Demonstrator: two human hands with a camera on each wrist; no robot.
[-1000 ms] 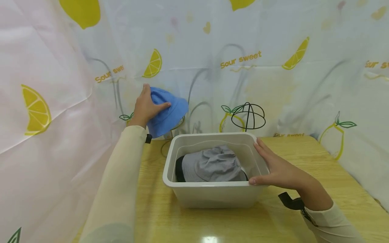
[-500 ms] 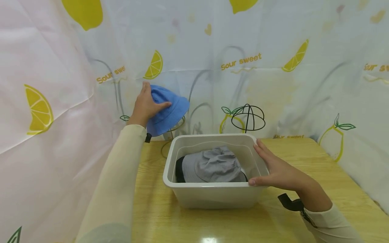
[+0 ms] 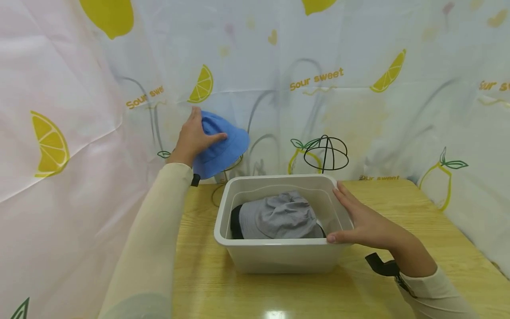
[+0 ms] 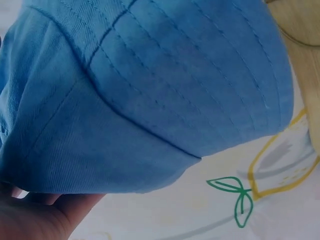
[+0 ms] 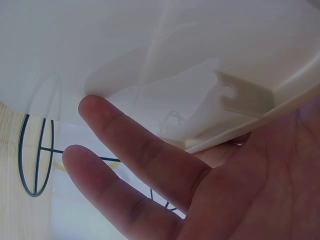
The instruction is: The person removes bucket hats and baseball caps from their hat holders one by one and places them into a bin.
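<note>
My left hand (image 3: 194, 138) holds a blue bucket hat (image 3: 220, 148) up at the back left, its thumb across the crown. Close up in the left wrist view, the hat's stitched brim (image 4: 200, 75) fills most of the picture. A thin wire stand (image 3: 236, 163) shows partly behind the hat; whether they touch I cannot tell. My right hand (image 3: 368, 226) grips the right end of a white plastic bin (image 3: 279, 257), thumb over its front rim. From the right wrist, two straight fingers (image 5: 145, 150) show along the bin's outside. A crumpled grey bucket hat (image 3: 283, 215) lies in the bin.
Behind the bin, a black wire hat stand (image 3: 326, 153) rises with a dome-shaped top. Something black (image 3: 236, 223) lies beside the grey hat. The wooden table (image 3: 271, 292) ends at a lemon-print curtain (image 3: 255, 57) at the back and sides.
My left hand and the blue hat have shifted very slightly up and to the right. The right hand and bin stay in place.
</note>
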